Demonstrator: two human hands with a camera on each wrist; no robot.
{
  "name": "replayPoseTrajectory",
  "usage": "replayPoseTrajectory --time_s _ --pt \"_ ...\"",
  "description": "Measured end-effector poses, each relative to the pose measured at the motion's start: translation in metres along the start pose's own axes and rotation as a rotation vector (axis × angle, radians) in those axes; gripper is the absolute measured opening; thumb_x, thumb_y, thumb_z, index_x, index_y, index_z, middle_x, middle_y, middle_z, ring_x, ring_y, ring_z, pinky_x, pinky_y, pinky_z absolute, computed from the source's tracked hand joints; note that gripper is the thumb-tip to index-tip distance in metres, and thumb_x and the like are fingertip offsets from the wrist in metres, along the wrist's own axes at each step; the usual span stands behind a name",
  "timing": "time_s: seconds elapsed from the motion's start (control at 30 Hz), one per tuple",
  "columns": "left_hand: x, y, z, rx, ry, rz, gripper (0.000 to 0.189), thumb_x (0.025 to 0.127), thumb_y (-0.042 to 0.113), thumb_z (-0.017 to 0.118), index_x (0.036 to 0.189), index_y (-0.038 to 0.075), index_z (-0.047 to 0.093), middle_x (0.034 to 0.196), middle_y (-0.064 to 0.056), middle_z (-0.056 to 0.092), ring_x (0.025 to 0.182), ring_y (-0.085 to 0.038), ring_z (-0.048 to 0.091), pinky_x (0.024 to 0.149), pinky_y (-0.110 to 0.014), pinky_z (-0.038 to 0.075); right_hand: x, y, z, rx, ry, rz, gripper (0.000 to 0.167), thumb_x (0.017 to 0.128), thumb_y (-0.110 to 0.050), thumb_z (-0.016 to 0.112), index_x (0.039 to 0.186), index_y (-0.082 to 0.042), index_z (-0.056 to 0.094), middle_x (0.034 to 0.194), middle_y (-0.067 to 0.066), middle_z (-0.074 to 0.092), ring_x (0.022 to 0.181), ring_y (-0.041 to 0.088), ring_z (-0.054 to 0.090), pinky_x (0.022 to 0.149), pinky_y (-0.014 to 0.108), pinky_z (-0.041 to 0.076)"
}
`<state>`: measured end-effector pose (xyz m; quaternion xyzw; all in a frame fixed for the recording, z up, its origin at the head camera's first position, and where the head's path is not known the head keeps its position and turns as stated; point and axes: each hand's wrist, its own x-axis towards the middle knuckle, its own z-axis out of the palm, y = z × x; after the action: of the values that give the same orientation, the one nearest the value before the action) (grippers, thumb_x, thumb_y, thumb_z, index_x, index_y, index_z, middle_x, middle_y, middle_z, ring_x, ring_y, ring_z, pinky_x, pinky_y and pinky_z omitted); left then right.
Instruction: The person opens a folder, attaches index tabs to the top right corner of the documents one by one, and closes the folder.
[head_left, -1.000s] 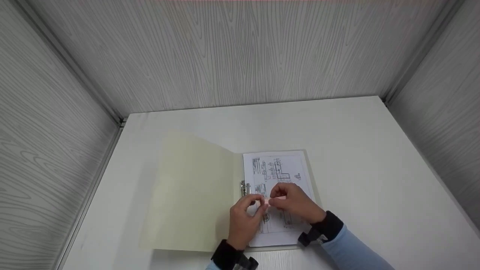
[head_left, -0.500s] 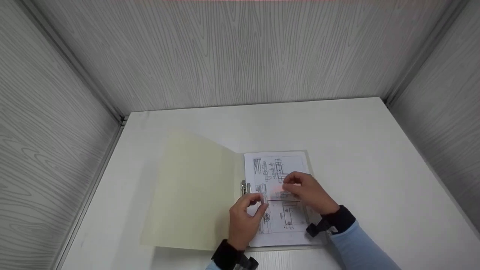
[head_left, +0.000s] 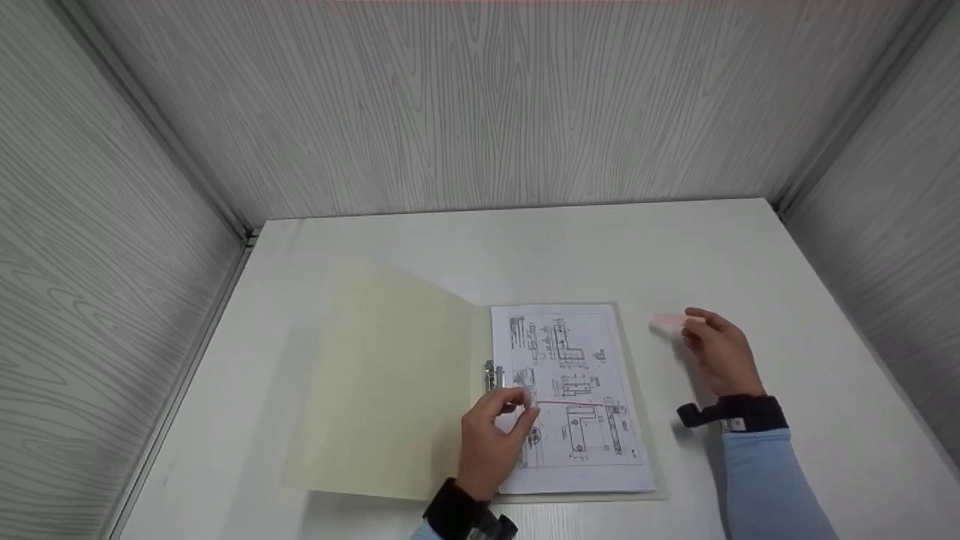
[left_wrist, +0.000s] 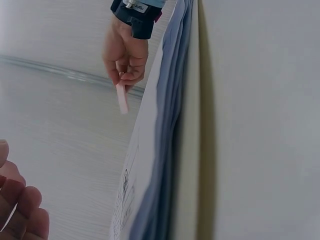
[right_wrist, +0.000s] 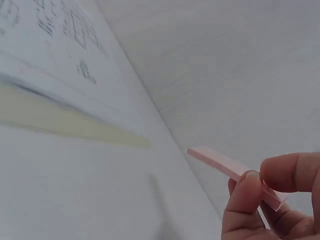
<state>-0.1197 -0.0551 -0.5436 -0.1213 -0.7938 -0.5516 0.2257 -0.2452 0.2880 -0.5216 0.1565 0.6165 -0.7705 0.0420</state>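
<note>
In the head view my right hand (head_left: 720, 352) is raised right of the folder, pinching a small pad of pink sticky notes (right_wrist: 217, 162) between thumb and fingers. The pad is a thin oblong block, its far end sticking out past the fingertips. My left hand (head_left: 491, 442) stays over the left side of the top drawing sheet (head_left: 555, 476), thumb and index fingertip close together on a tiny pale piece. From these fingertips a thin reddish strip (head_left: 570, 403) runs right across the drawing. The left wrist view shows only part of the left fingers (left_wrist: 22, 210).
A cream file folder (head_left: 390, 390) lies with its cover raised to the left; a metal clip (head_left: 491, 375) sits by its spine. Several stacked sheets (left_wrist: 172, 95) lie in it. Panelled walls (head_left: 480, 105) enclose the white table (head_left: 450, 255) at the back and sides.
My right hand has moved right and away from the left hand, carrying the pink pad off the drawing sheet. The reddish strip has come into view on the page. My left hand has barely moved.
</note>
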Motion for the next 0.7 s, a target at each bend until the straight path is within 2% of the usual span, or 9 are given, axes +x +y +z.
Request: replayPoseTrajectory --time_s 0.13,0.23,0.47,0.6,0.7 --pt "0.000 -0.002 0.001 -0.005 0.000 0.021 0.017 0.086 0.017 0.074 0.100 0.011 0.067 0.094 0.006 0.066 0.089 -0.010 0.064 0.074 -0.031 0.054 0.002 -0.006 -0.025 0.161 0.078 0.048 0.052 0.095 -0.013 0.061 0.142 -0.003 0.042 0.121 0.005 0.049 0.096 0.011 0.053 0.082 0.018 0.049" --pt "0.000 -0.002 0.001 -0.002 -0.002 0.020 0.017 0.085 0.016 0.074 0.100 0.013 0.067 0.095 0.006 0.066 0.089 -0.010 0.064 0.074 -0.032 0.054 0.001 -0.009 -0.038 0.281 0.116 0.070 0.060 0.094 -0.012 0.061 0.148 -0.005 0.035 0.129 0.005 0.044 0.098 0.011 0.054 0.084 0.019 0.048" --pt "-0.001 -0.001 0.001 -0.006 -0.003 0.001 0.017 0.086 0.017 0.074 0.101 0.012 0.068 0.095 0.007 0.066 0.090 -0.009 0.064 0.073 -0.034 0.055 0.000 -0.010 -0.054 0.550 0.208 0.114 0.053 0.090 -0.007 0.066 0.139 -0.016 0.047 0.122 0.005 0.048 0.104 0.014 0.056 0.089 0.024 0.049" --pt "-0.001 -0.002 0.002 0.000 0.002 0.016 0.018 0.083 0.011 0.075 0.100 0.012 0.068 0.096 0.007 0.066 0.089 -0.009 0.064 0.073 -0.031 0.054 -0.001 -0.010 -0.060 0.600 0.257 0.115 0.056 0.089 -0.007 0.067 0.140 -0.019 0.047 0.120 0.005 0.051 0.109 0.013 0.056 0.089 0.024 0.049" --pt "-0.001 -0.003 0.003 0.003 0.001 0.020 0.019 0.082 0.008 0.075 0.100 0.011 0.068 0.096 0.007 0.066 0.089 -0.009 0.064 0.073 -0.031 0.054 -0.001 -0.010 -0.061 0.570 0.284 0.130 0.060 0.090 -0.009 0.066 0.144 -0.021 0.043 0.121 0.005 0.051 0.111 0.013 0.054 0.091 0.025 0.048"
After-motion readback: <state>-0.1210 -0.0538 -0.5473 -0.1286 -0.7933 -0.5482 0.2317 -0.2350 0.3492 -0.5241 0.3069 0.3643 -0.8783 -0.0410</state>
